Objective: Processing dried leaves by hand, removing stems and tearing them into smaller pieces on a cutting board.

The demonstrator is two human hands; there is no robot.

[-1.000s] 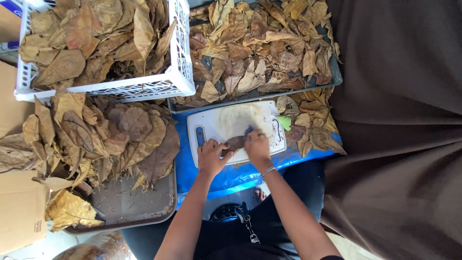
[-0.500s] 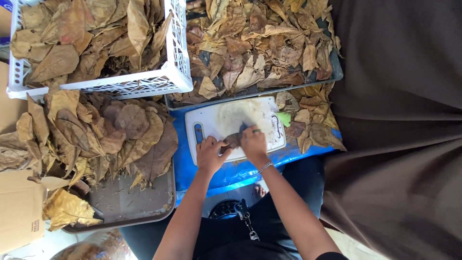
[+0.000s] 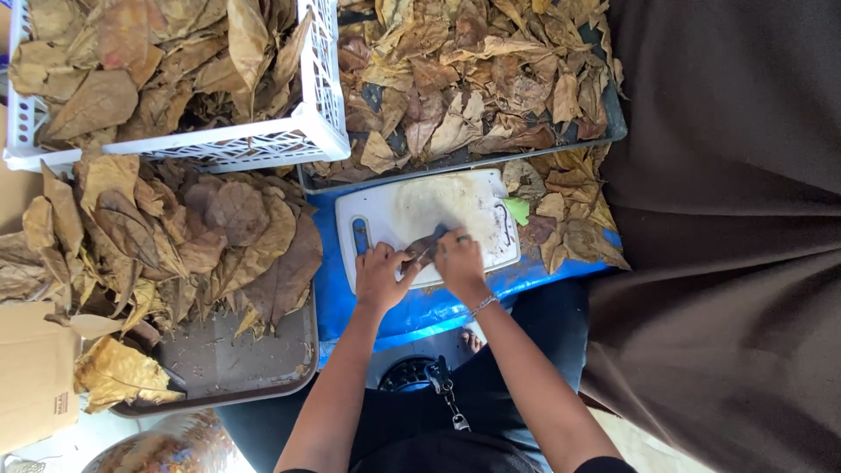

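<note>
A white cutting board [image 3: 455,206] lies on a blue sheet [image 3: 420,307] in front of me. My left hand [image 3: 381,278] presses a small brown dried leaf piece [image 3: 420,250] onto the board's near edge. My right hand [image 3: 460,258] grips a small dark-handled tool against the same leaf; its blade is hidden by my fingers. A bracelet circles my right wrist.
A white slotted crate [image 3: 311,131] full of dried brown leaves stands at the upper left. A dark tray [image 3: 464,158] of leaves sits beyond the board. A brown tray [image 3: 236,368] with a leaf pile lies left. Brown cloth [image 3: 727,263] covers the right. A cardboard box [image 3: 35,377] sits lower left.
Both hands stay at the near edge of the board on the leaf, shifting only slightly. The view has drifted a little.
</note>
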